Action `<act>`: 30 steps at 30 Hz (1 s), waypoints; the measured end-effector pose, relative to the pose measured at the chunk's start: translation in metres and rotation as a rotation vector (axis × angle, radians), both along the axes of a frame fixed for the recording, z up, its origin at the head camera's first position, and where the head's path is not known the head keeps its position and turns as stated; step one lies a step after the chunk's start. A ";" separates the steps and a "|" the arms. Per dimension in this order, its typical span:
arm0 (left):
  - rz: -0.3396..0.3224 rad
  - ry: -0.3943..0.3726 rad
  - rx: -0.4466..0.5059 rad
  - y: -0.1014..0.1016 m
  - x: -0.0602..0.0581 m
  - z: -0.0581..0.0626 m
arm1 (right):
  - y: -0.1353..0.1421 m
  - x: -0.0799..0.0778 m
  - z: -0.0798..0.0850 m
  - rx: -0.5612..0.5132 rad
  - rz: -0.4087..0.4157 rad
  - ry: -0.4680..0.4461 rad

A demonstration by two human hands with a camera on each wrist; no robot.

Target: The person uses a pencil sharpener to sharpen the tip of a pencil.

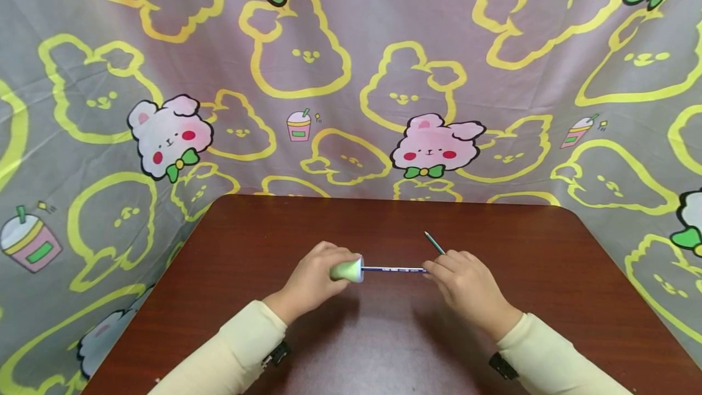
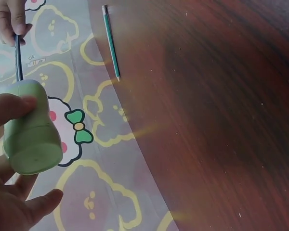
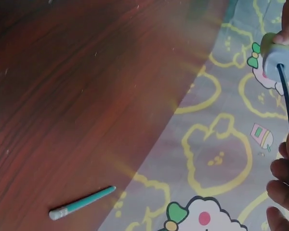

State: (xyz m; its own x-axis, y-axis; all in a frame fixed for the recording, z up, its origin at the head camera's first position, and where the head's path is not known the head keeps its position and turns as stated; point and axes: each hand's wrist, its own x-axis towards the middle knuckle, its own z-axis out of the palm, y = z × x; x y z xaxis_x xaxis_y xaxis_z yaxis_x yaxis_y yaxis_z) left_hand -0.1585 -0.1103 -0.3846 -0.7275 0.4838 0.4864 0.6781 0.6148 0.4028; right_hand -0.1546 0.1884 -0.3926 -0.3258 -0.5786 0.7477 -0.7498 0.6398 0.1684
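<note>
My left hand [image 1: 314, 274] grips a light green pencil sharpener [image 1: 344, 271], its pale end facing right. A dark blue pencil [image 1: 392, 269] runs level from the hole in that end to my right hand [image 1: 473, 286], whose fingers and thumb pinch its other end. The pencil's tip is hidden inside the sharpener [image 3: 281, 62]. In the left wrist view, the sharpener's rounded base [image 2: 36, 161] faces the camera, with the thumb across its side. A green pencil [image 1: 434, 242] lies on the table just beyond my right hand; its white eraser end [image 3: 58, 213] shows in the right wrist view.
The dark reddish-brown wooden table [image 1: 263, 224] has rounded far corners. Behind it and along both sides hangs a grey curtain [image 1: 351, 102] printed with yellow outlines and cartoon heads.
</note>
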 end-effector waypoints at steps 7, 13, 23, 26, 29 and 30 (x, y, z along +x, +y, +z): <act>-0.030 0.132 -0.049 -0.001 0.002 -0.003 | -0.003 0.006 -0.002 -0.031 0.001 -0.200; -0.074 0.355 -0.106 -0.001 -0.001 -0.007 | 0.001 0.008 0.012 -0.167 -0.024 -1.090; -0.044 0.274 -0.083 -0.001 -0.004 -0.011 | 0.002 0.008 0.013 -0.058 -0.148 -0.876; -0.031 0.186 -0.050 -0.002 -0.004 -0.009 | 0.002 0.008 0.009 0.003 -0.171 -0.550; -0.019 0.103 -0.025 -0.002 -0.004 -0.007 | 0.003 0.006 0.005 0.039 -0.109 -0.249; -0.016 0.077 -0.022 -0.002 -0.003 -0.007 | 0.003 0.005 0.003 0.045 -0.085 -0.171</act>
State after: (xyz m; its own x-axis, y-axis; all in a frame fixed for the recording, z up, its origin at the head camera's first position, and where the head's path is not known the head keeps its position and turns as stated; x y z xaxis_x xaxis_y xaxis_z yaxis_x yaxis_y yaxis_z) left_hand -0.1618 -0.1126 -0.3914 -0.6809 0.5059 0.5297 0.7160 0.6120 0.3358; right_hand -0.1500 0.1909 -0.3895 -0.4950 -0.5752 0.6513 -0.7138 0.6966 0.0726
